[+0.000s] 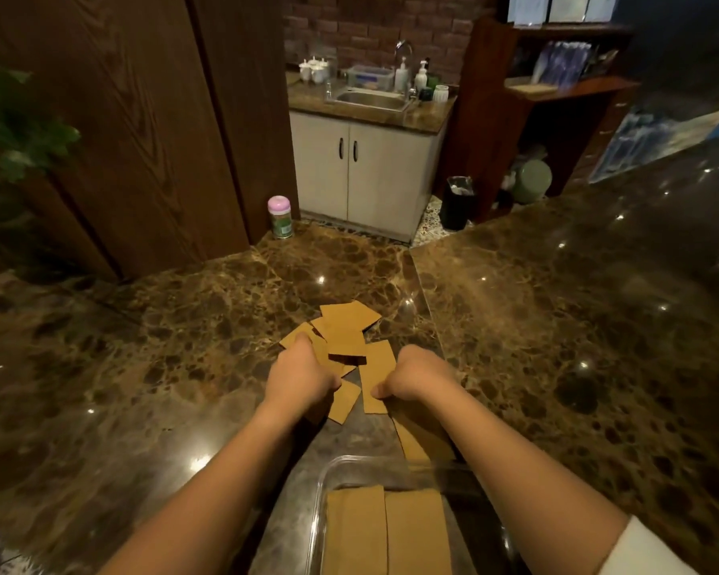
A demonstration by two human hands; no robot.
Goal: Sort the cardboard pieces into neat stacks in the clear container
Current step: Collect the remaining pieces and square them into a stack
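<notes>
From the head camera, loose cardboard pieces lie heaped on the marble counter beyond the clear container, which holds two neat stacks. The left hand and right hand both curl into that heap, gripping pieces.

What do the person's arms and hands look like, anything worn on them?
Both forearms are bare, and no watch, ring or glove shows on the left hand or the right hand. The only clothing in view is the edge of a white sleeve on the right arm, near the bottom corner. The left arm shows no sleeve within the picture.
</notes>
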